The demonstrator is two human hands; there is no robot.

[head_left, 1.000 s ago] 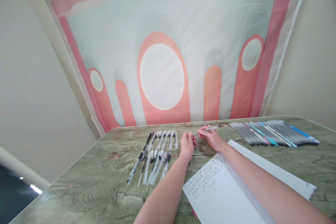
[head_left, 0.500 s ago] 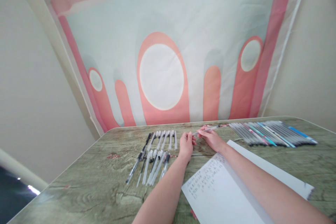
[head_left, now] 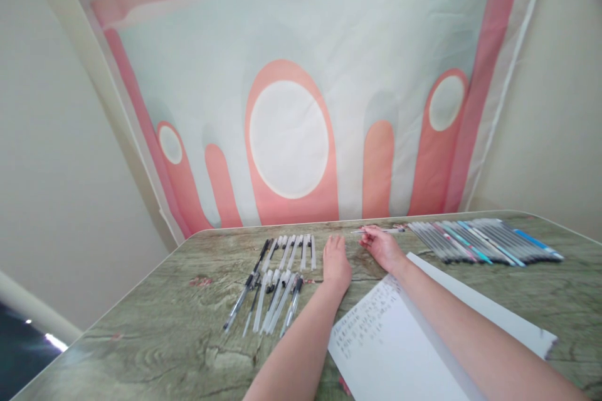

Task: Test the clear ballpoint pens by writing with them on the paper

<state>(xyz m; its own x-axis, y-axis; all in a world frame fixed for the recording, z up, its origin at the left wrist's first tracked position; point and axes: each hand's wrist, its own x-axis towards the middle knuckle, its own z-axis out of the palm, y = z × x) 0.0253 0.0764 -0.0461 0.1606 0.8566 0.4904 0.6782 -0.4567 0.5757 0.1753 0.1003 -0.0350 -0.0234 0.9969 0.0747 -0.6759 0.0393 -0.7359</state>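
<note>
My right hand (head_left: 382,249) pinches a slim clear pen (head_left: 395,230) that lies nearly level across the fingers. My left hand (head_left: 337,262) rests palm down on the table, fingers stretched forward and close together; whatever may be under it is hidden. Just left of it is a row of whitish translucent pen pieces (head_left: 294,252) with dark clips. Closer to me lies a second group of clear and whitish pens and pen parts (head_left: 275,301), some with black caps. Dark pens (head_left: 242,301) slant along the left side of these groups.
A long row of grey, dark-tipped pens (head_left: 451,243), with a few pink, teal and blue ones, lies at the far right. An open notebook (head_left: 399,351) with handwriting lies under my right forearm. The wood-patterned table (head_left: 164,313) meets a printed backdrop (head_left: 216,75).
My hands have moved apart. The left has let go of the pen and lowered flat to the table; the right still holds the pen, now shifted slightly right.
</note>
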